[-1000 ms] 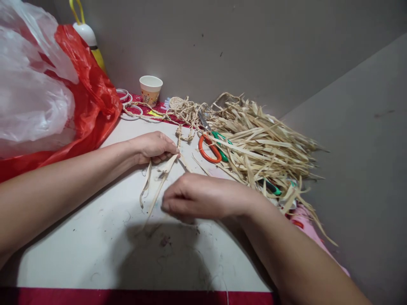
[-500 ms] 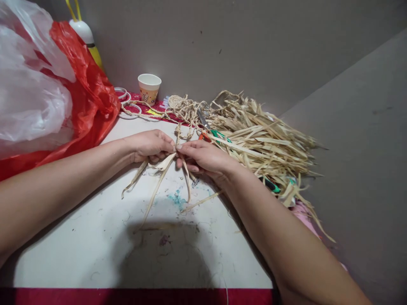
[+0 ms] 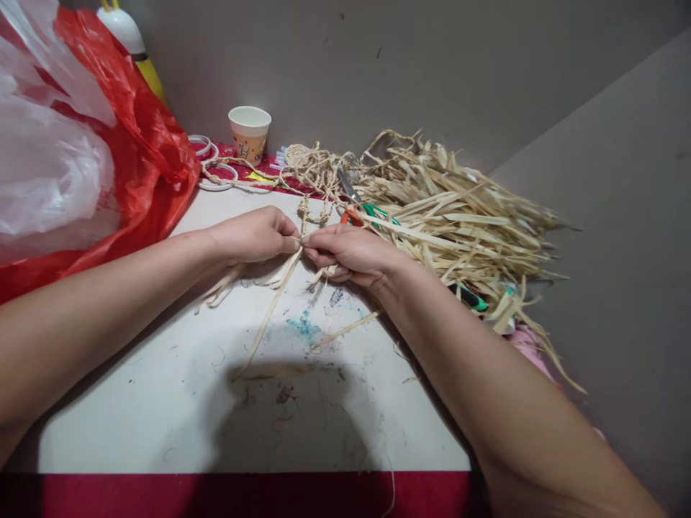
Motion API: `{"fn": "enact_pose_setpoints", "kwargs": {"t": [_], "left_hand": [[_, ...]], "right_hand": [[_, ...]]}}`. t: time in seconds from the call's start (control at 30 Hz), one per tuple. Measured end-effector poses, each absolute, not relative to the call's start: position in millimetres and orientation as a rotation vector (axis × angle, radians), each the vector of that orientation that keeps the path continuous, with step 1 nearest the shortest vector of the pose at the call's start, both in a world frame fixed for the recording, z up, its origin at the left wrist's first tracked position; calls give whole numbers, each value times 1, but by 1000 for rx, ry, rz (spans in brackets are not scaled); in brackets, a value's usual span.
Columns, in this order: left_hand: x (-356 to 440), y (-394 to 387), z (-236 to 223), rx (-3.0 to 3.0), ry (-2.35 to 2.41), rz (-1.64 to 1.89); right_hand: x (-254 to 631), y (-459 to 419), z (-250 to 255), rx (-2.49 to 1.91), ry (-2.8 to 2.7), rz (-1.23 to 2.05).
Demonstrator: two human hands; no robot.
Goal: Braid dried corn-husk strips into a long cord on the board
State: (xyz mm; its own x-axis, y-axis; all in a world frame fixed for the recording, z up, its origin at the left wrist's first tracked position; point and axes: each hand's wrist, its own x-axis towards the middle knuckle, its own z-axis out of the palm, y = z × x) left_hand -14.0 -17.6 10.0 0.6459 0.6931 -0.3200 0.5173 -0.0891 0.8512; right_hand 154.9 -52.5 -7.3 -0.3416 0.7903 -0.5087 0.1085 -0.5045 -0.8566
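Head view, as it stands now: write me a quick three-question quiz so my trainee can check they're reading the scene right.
1. Fill in: the left hand and the right hand meet, fingertips pinched, at a braided ____.
2. Choose one: what partly hides the orange handle of the scissors?
A) the red bag
B) the right hand
C) the left hand
3. True or false: the paper cup stands upright, to the left of the heap of dry strips in the picture.

Key: 1. cord. 2. B. 3. True.
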Motion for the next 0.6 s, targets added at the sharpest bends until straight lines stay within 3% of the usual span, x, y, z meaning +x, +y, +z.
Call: {"fn": "enact_pose_setpoints", "kwargs": {"t": [0.33,0.6], "left_hand": [[-8,-31,27,2261,1147,125],[2,-61,24,2645,1325,-205]], "right_hand": [[146,-56,-7,-1508,-1166,1762],[146,-58,-8,-1397,-1061,1809]]}}
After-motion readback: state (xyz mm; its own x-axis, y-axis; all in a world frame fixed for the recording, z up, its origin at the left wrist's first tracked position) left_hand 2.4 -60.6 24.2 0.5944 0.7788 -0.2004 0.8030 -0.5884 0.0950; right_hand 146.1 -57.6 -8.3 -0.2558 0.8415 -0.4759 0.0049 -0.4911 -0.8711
